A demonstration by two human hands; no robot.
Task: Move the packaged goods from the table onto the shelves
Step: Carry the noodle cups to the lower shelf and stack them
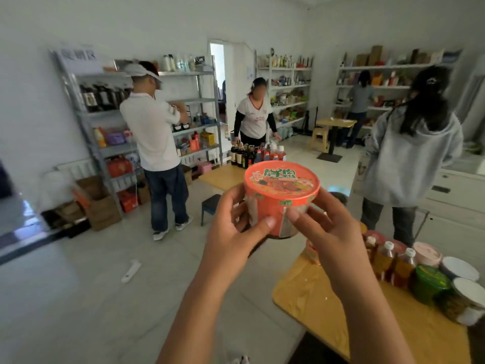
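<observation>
Both thumbs (265, 224) pinned to the front of one orange noodle bowl (282, 191), left hand (233, 227) and right hand (324, 229) curled round its sides, holding it up over the floor. Lower right, the wooden table (309, 295) carries three capped bottles (385, 261) and one green tub (430, 283). Four people (154, 132) stand about, and three shelf units (189, 101) line the walls.

Noodle bowl (282, 191): lower sides hidden under left hand (231, 227) and right hand (328, 232) | tabletop (309, 292) right of right hand: cut by bottom frame edge | shelves (189, 73) beyond both hands: labels too blurred to read
</observation>
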